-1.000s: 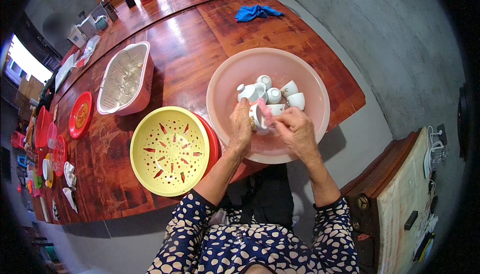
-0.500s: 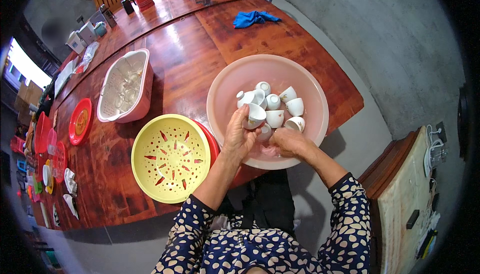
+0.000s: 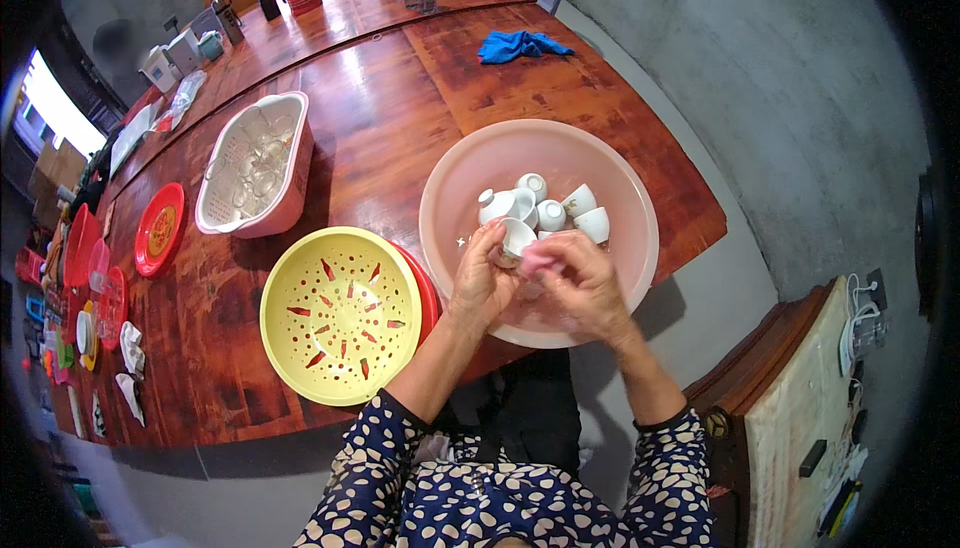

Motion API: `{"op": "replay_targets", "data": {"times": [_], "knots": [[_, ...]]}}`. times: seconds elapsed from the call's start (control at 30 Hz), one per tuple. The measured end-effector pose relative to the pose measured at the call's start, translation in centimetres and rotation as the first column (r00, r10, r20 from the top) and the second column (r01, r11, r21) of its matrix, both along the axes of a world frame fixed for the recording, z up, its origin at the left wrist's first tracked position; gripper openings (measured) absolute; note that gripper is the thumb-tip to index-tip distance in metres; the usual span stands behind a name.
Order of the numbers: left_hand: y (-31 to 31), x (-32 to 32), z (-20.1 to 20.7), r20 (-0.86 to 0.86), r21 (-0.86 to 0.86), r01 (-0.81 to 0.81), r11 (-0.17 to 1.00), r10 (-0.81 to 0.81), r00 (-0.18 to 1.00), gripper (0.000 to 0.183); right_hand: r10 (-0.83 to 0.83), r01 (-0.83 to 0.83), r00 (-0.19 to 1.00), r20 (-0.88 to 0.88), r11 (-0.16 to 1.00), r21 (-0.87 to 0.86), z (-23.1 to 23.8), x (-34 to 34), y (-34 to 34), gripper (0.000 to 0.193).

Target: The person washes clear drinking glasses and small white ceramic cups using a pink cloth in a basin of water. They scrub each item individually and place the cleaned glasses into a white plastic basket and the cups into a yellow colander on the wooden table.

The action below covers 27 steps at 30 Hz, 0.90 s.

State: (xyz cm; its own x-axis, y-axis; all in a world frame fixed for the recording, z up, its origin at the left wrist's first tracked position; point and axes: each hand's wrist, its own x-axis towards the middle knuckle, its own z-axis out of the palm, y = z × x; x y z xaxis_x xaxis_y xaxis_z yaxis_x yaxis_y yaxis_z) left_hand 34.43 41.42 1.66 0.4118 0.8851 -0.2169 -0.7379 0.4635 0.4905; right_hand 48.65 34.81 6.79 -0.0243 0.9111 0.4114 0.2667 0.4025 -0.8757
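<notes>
A wide pale pink basin [image 3: 455,173] stands at the table's near right edge. Several small white cups [image 3: 550,215] lie heaped in it, some upside down, a few with a small printed motif. Over the basin's near side, my left hand [image 3: 484,283] is closed around a white cup [image 3: 518,235], its mouth tipped up. My right hand [image 3: 588,283], slightly blurred, pinches a small pink cloth [image 3: 543,260] at that cup's right rim. This hand hides some of the cups behind it.
Left of the basin sits a yellow colander [image 3: 290,283] over a red basin [image 3: 430,298]. Farther back stands a pink and white basket [image 3: 300,173] of clear glasses [image 3: 262,153]. A blue cloth [image 3: 520,45] and a red plate [image 3: 176,218] lie on the wooden table [image 3: 380,138].
My right hand has come up from inside the basin, bringing the pink cloth to the cup in my left hand. The left hand still holds its cup in nearly the same place.
</notes>
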Motion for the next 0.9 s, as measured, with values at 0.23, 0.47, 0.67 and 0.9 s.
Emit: {"op": "replay_targets", "data": {"times": [0.23, 0.47, 0.67, 0.9], "knots": [[0.1, -0.9, 0.1, 0.199, 0.010, 0.165, 0.986, -0.164, 0.966, 0.030, -0.176, 0.027, 0.939, 0.296, 0.895, 0.446, -0.7, -4.0, 1.5, 0.023], [0.7, -0.3, -1.1, 0.048, 0.065, 0.066, 0.996, -0.069, 0.996, 0.041, -0.098, 0.087, 0.993, 0.061, 0.984, 0.157, 0.9, -4.4, 4.3, 0.013], [-1.7, 2.2, 5.9, -0.135, -0.195, 0.003, 0.981, -0.030, 0.990, 0.036, -0.200, 0.157, 0.957, 0.208, 0.966, 0.208, 0.2, -2.6, 5.9, 0.009], [-0.6, 0.4, 1.8, -0.353, 0.126, 0.146, 0.981, -0.093, 0.931, 0.039, -0.310, 0.215, 0.891, 0.331, 0.932, 0.292, -0.4, -0.5, 4.4, 0.007]]}}
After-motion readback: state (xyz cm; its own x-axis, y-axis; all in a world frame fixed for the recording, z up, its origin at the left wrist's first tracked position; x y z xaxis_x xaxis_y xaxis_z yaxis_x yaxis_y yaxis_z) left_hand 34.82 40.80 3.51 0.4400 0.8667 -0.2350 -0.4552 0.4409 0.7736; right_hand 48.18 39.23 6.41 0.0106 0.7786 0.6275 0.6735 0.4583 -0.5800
